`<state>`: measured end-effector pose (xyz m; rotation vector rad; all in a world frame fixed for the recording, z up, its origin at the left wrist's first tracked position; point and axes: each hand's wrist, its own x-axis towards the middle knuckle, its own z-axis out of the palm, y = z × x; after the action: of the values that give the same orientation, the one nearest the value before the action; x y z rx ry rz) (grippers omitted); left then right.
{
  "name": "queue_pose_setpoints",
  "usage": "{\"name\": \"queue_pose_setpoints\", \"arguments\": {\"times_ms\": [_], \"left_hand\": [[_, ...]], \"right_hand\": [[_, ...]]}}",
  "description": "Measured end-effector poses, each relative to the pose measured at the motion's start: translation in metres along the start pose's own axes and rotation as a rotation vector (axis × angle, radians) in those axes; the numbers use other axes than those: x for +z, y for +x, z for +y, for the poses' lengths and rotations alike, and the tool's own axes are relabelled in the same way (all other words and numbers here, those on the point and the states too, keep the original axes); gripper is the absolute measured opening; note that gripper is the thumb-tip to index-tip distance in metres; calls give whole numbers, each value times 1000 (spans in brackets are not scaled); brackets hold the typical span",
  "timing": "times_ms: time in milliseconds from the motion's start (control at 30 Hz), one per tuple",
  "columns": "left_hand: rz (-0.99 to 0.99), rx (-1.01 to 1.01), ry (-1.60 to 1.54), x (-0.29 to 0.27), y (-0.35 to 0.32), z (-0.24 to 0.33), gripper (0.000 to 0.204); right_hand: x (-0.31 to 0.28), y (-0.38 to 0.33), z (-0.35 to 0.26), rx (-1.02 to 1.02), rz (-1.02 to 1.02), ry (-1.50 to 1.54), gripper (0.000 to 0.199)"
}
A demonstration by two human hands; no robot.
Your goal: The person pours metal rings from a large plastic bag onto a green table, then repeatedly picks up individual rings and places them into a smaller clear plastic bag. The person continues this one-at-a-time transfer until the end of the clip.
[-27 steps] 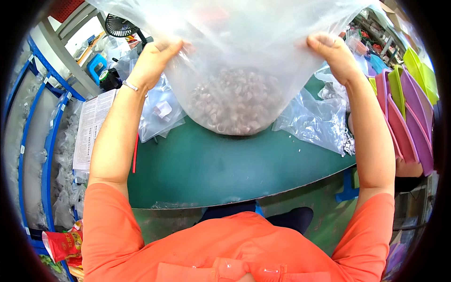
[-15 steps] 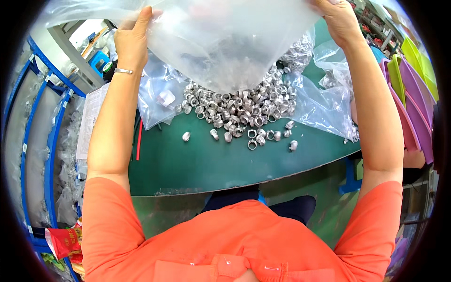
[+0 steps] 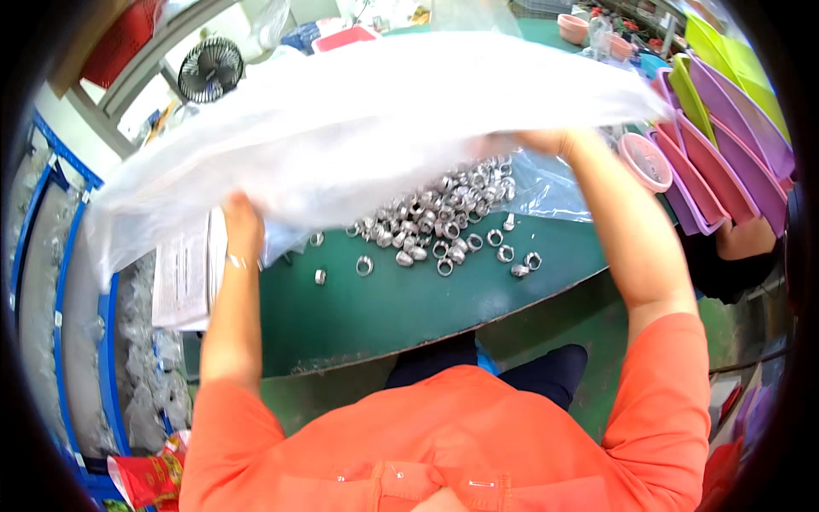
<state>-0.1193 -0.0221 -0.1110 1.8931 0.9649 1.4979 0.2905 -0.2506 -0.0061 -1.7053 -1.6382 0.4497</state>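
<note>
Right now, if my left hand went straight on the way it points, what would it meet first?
Probably the whitish plastic bag, spread right before your left hand; depth is unclear, and the bag hides what lies beyond.

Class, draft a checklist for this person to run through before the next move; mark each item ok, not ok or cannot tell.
1. Left hand holding the plastic bag: ok.
2. Right hand gripping it: cannot tell, fingers hidden.
3. Bag empty: cannot tell, its inside is not visible.
4. Metal rings in one heap: not ok, several lie apart.
5. Rings in view clear of the table's near edge: ok.
</note>
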Motion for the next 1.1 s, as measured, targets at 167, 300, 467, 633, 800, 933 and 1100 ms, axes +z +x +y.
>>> {"name": "queue_pose_setpoints", "arguments": {"times_ms": [167,300,467,633,800,933,1100], "left_hand": [[18,-645,-259,29,-89,14,33],[-61,-277,570,11,-107,-14,65],[-391,226,768,40,-92,46,69],[-849,2,876,61,-108,17,74],[7,182,408,41,-92,40,68],[126,209,49,59,-93,64,57],[-524,373,111,140,-141,107,54]], "right_hand": [[72,-34,71,602,-13,527,38],[84,-51,72,743,79,336,61],[74,-37,49,747,-41,302,82],[102,-24,32,500,-65,453,45],[64,-57,3,101,125,687,17],[-1,-145,35,101,635,828,28],[-25,-370,68,336,1153,852,43]]}}
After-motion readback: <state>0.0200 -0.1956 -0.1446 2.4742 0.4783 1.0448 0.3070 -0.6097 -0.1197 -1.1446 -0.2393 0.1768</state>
